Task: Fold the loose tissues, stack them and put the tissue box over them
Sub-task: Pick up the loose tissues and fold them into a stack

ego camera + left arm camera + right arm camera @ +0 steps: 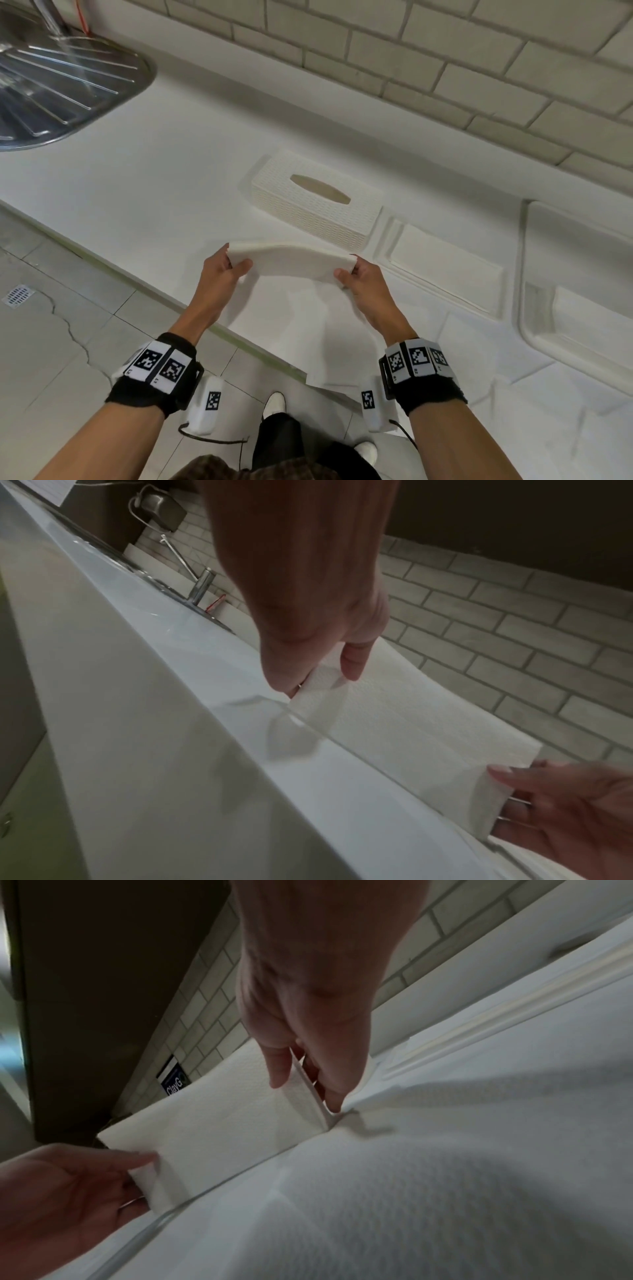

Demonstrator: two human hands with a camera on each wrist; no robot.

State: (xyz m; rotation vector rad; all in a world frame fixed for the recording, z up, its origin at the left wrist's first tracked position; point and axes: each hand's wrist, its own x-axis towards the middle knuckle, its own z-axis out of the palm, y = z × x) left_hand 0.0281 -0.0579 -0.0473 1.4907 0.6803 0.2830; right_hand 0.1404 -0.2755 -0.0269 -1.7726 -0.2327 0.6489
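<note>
A folded white tissue [291,260] is held up between both hands above the counter. My left hand [227,270] pinches its left end, thumb in front and fingers behind. My right hand [356,277] pinches the right end the same way. The wrist views show the tissue [394,718] [219,1123] standing on its long edge near the counter. A white woven tissue box [317,202] stands upright just beyond the hands. More loose tissues [329,329] lie flat below, one hanging over the counter's front edge.
A white base tray [445,270] with a folded stack lies right of the box, and a larger white tray [579,281] sits further right. A steel sink drainer [65,78] is at far left. The brick wall [445,61] runs behind the counter.
</note>
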